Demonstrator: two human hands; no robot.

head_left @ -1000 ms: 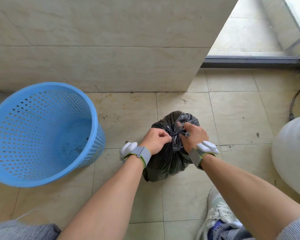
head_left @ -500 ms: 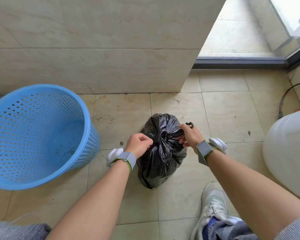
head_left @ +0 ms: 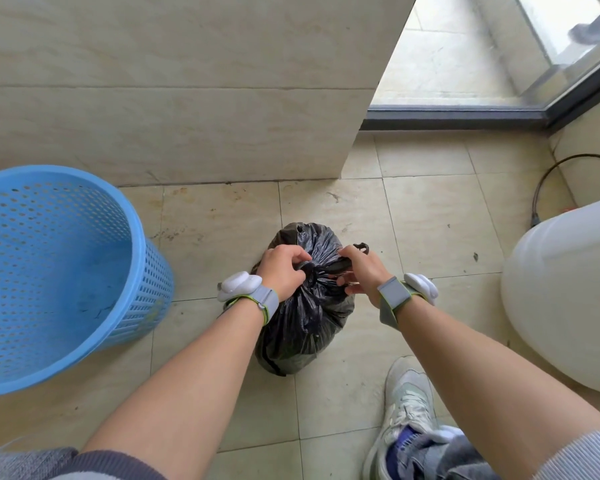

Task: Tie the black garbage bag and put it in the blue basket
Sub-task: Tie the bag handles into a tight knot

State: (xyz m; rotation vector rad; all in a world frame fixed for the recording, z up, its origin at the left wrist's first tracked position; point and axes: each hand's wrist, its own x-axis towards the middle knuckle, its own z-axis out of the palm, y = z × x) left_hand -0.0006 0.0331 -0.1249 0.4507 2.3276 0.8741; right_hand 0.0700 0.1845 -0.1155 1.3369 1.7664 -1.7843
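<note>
A full black garbage bag [head_left: 303, 323] stands on the tiled floor in the middle of the view. Its neck is gathered into a twisted knot at the top. My left hand [head_left: 281, 271] grips the knot from the left. My right hand [head_left: 361, 271] pinches a stretched black strip of the bag on the right, whose curled end sticks out past my fingers. Both wrists wear grey bands with white pods. The blue perforated basket [head_left: 146, 258] stands to the left of the bag, tilted, with nothing visible inside.
A beige tiled wall [head_left: 187, 98] rises right behind the bag and basket. A large white container [head_left: 565, 299] sits at the right, with a dark cable [head_left: 548, 178] behind it. My sneaker [head_left: 407, 407] rests on the floor near the bag. A glass door frame [head_left: 465, 114] is at the upper right.
My hands moved apart and drew the bag's ends outward, tightening the knot. My right hand now holds the strip out to the right. The bag stayed on the floor.
</note>
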